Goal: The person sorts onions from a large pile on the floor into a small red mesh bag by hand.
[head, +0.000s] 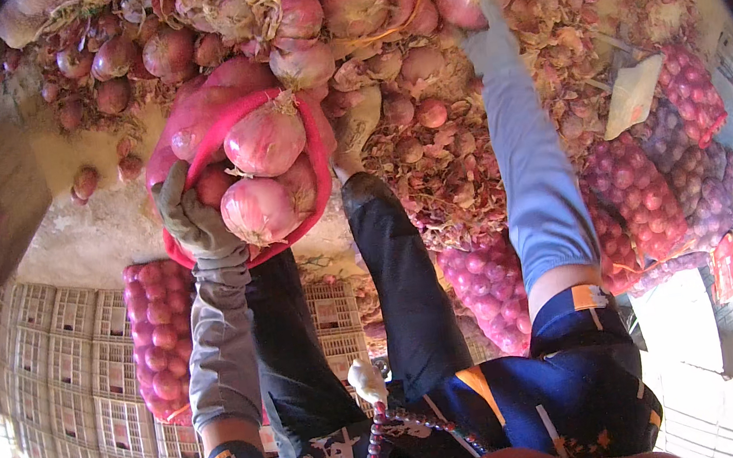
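A red mesh bag (210, 138) with several large red onions (265, 138) in its mouth stands in front of me. My gloved left hand (190, 216) is on the near left side of the bag's mouth, its fingers curled over the rim. To the upper right, my gloved right hand (486, 25) reaches into the onion heap and touches a large red onion (461, 1); the hand is blurred, and its grip on the onion cannot be made out. Grey-blue sleeve covers reach up both forearms.
A heap of onions and dry skins (560, 20) spreads across the top and right. Filled mesh bags (632, 182) lie at the right, another (163, 336) at the left. Stacked plastic crates (70, 355) line the lower left. Several loose onions (86, 182) lie on the floor.
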Motion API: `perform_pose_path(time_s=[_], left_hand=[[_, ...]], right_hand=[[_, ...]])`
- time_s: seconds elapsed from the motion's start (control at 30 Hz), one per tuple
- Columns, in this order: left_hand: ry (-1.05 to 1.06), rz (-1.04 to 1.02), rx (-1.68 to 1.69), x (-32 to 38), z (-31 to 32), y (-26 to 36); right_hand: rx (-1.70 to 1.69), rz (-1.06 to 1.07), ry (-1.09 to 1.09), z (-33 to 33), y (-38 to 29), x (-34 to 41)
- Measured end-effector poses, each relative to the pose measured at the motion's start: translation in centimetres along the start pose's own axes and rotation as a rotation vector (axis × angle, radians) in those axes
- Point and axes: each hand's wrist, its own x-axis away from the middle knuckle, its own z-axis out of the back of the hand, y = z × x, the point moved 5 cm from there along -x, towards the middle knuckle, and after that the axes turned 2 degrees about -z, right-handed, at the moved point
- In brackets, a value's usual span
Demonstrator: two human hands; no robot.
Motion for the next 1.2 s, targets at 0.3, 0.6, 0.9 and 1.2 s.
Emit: perform_pose_path(time_s=[0.3, 0.6, 0.9, 1.2], left_hand=[[0.12, 0.144, 0.343, -0.6, -0.7, -1.0], [-0.171, 0.335, 0.367, -9.1, 3.3, 2.6], [0.029, 0.407, 0.621, -9.5, 6.0, 3.4], [-0.306, 0.108, -0.294, -7.5, 9.2, 3.0]], right_hand=[[0.033, 0.014, -0.403, -9.6, -3.7, 16.6], [1.045, 0.935, -0.739, -26.4, -6.4, 31.0], [1.451, 1.265, -0.608, -33.7, 5.3, 34.1], [1.196, 1.158, -0.731, -34.2, 2.4, 32.4]])
